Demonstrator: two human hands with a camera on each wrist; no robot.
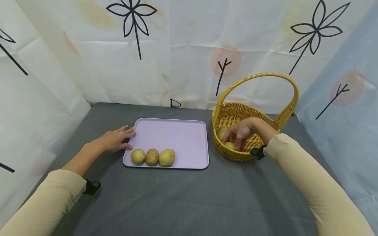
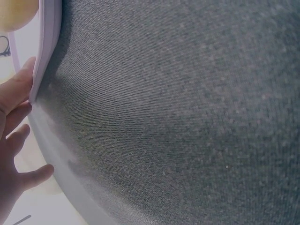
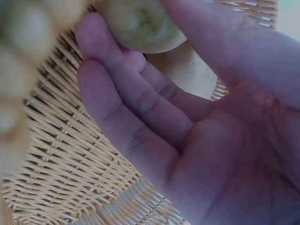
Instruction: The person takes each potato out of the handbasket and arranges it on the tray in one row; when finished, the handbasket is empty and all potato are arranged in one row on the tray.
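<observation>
My left hand (image 1: 116, 140) rests at the left edge of a lilac tray (image 1: 177, 137), its fingers spread and touching the rim. Along the tray's near side, three potatoes (image 1: 152, 157) lie in a row toward the left. Inside a yellow wicker basket (image 1: 236, 156), my right hand (image 1: 242, 131) reaches down and grips a potato (image 1: 230, 145) between thumb and fingers. Another potato (image 1: 222, 132) lies behind it. From the right wrist, the gripped potato (image 3: 145, 26) shows between the thumb and fingertips, with a further potato (image 3: 180, 68) beyond the fingers.
The basket's tall arched handle (image 1: 260, 76) rises over my right wrist. Dark grey cloth (image 1: 183, 200) covers the table. A patterned white curtain (image 1: 189, 65) hangs behind and at the sides.
</observation>
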